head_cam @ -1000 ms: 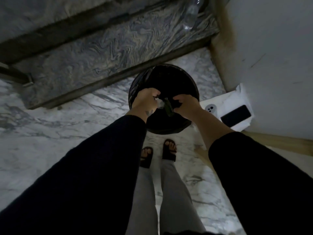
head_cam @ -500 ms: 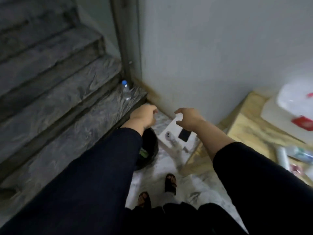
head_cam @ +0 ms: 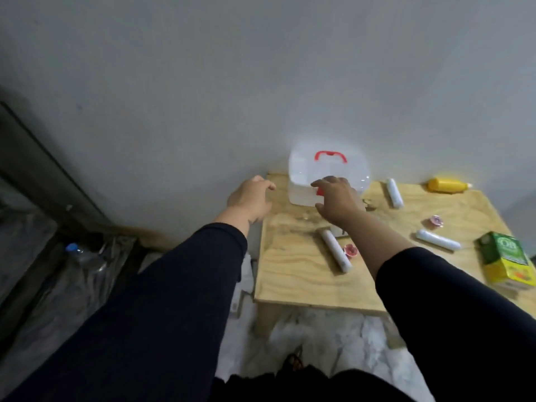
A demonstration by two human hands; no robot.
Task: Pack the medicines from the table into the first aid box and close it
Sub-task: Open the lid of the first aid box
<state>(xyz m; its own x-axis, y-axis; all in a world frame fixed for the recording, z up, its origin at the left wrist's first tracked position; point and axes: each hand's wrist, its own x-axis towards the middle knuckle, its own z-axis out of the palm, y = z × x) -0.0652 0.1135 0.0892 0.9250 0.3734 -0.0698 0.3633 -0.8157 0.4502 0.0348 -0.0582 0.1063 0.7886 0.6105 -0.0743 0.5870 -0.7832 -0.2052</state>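
Note:
A white translucent first aid box [head_cam: 301, 181] with a red handle stands shut at the back of a low wooden table [head_cam: 293, 274], against the wall. My right hand [head_cam: 338, 200] hovers in front of the box with relaxed fingers, holding nothing. My left hand [head_cam: 251, 197] hangs empty by the table's left corner, fingers loosely curled. On the table lie three white rolls [head_cam: 336, 250] [head_cam: 394, 192] [head_cam: 438, 240], two small pink tape rolls [head_cam: 350, 250] [head_cam: 435, 221], a yellow bottle [head_cam: 446, 184] and a green-yellow carton [head_cam: 506, 261].
A grey wall stands behind the table. Stone stairs run along the left, with a plastic water bottle [head_cam: 84, 255] on a step. Marble floor [head_cam: 319, 335] shows below the table edge, and my sandalled foot [head_cam: 293, 362] is near the bottom.
The view swung from the black bin and stairs to the table. Both hands, which held something over the bin, are now empty and reach toward the box.

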